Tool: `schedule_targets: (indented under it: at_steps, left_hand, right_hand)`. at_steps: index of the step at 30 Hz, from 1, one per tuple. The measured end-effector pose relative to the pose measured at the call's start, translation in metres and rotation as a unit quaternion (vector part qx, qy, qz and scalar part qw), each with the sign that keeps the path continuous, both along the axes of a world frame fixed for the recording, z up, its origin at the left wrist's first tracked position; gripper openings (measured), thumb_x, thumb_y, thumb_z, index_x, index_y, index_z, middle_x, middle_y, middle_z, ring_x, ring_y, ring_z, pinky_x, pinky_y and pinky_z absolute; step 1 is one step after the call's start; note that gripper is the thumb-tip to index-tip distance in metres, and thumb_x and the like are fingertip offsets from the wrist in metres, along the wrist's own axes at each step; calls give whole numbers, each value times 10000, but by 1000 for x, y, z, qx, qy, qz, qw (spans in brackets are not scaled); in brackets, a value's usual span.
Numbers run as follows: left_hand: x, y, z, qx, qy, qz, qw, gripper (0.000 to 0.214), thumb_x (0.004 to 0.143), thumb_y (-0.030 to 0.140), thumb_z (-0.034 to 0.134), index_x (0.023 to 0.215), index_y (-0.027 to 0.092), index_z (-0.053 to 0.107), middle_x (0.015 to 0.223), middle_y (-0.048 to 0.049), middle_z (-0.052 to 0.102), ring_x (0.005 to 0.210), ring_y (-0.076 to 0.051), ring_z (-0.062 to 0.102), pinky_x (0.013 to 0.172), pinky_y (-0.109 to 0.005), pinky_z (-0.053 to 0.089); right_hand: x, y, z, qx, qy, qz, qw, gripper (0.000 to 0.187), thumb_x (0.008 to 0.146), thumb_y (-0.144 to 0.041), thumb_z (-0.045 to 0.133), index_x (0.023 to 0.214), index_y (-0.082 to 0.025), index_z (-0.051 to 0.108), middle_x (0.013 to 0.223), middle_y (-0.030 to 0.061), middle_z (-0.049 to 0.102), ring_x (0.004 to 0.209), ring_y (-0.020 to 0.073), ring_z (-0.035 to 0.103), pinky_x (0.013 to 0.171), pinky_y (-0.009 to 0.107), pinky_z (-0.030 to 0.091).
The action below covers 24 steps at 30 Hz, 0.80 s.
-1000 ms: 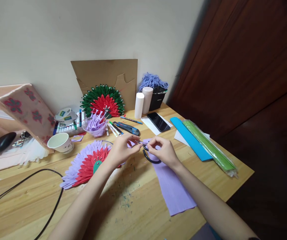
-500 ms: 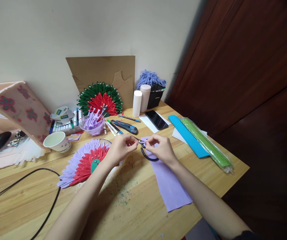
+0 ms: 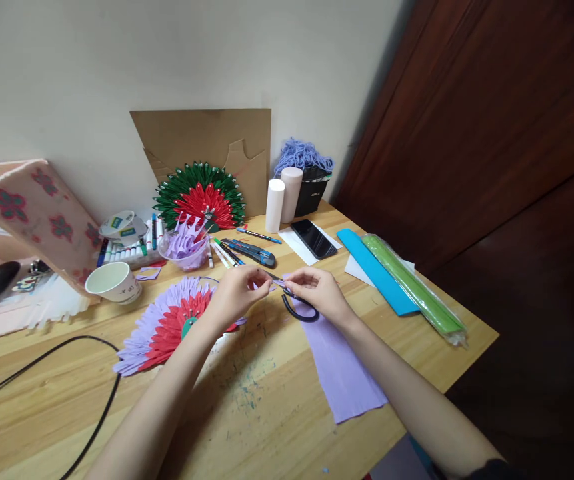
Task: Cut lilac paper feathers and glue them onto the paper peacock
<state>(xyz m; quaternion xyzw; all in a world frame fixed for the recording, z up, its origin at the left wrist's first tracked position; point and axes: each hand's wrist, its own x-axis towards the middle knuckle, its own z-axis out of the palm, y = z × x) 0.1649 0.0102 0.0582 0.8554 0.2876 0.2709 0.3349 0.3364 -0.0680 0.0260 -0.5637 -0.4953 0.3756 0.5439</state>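
Over the middle of the wooden table point(image 3: 267, 413), my left hand point(image 3: 237, 293) and my right hand point(image 3: 319, 293) both pinch a small lilac paper piece point(image 3: 275, 284) between their fingertips. Black-handled scissors point(image 3: 299, 310) lie under my right hand, on a lilac paper sheet point(image 3: 341, 367). A lilac and red paper fan craft point(image 3: 167, 327) lies flat just left of my left hand.
A green and red paper fan point(image 3: 199, 197) leans on cardboard point(image 3: 201, 137) by the wall. Nearby: bowl of lilac pieces point(image 3: 184, 247), paper cup point(image 3: 114, 283), markers point(image 3: 127, 253), utility knife point(image 3: 254, 252), phone point(image 3: 313, 239), blue and green paper rolls point(image 3: 407, 287), black cable point(image 3: 91, 413).
The view has shifted slightly. My hands stay together on the small lilac piece, with only small finger movement.
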Motion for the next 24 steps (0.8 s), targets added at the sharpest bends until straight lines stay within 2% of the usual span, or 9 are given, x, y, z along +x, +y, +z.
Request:
schedule_targets:
  at_steps: [6, 9, 17, 24]
  left_hand:
    - [8, -1, -13, -133, -83, 17, 987, 238, 753, 296, 607, 913, 121, 626, 830, -80, 686, 739, -153, 638, 686, -265, 507]
    - [11, -1, -17, -176, -104, 20, 979, 264, 735, 304, 627, 912, 107, 619, 840, -96, 678, 751, -164, 640, 705, -285, 515]
    - [10, -1, -10, -209, -85, 11, 974, 259, 730, 268, 624, 917, 88, 622, 842, -111, 674, 746, -168, 629, 699, -297, 506]
    - [10, -2, -8, -211, -91, -1, 973, 253, 739, 257, 613, 926, 88, 617, 858, -112, 667, 762, -168, 626, 733, -314, 501]
  right_hand:
    - [-1, 1, -1, 1, 30, -13, 999, 213, 645, -328, 721, 746, -157, 643, 740, 35, 662, 707, 152, 624, 685, 271, 499]
    - [-4, 1, -2, 1, 39, -8, 999, 228, 626, -317, 737, 760, -161, 640, 747, 33, 663, 709, 148, 626, 678, 263, 501]
    - [-6, 1, -2, -9, 38, 11, 999, 242, 630, -309, 732, 792, -157, 638, 792, 51, 684, 755, 159, 647, 723, 279, 510]
    - [-7, -1, -1, 6, 11, -6, 1000, 211, 665, -325, 710, 776, -160, 638, 773, 50, 675, 737, 160, 637, 681, 272, 518]
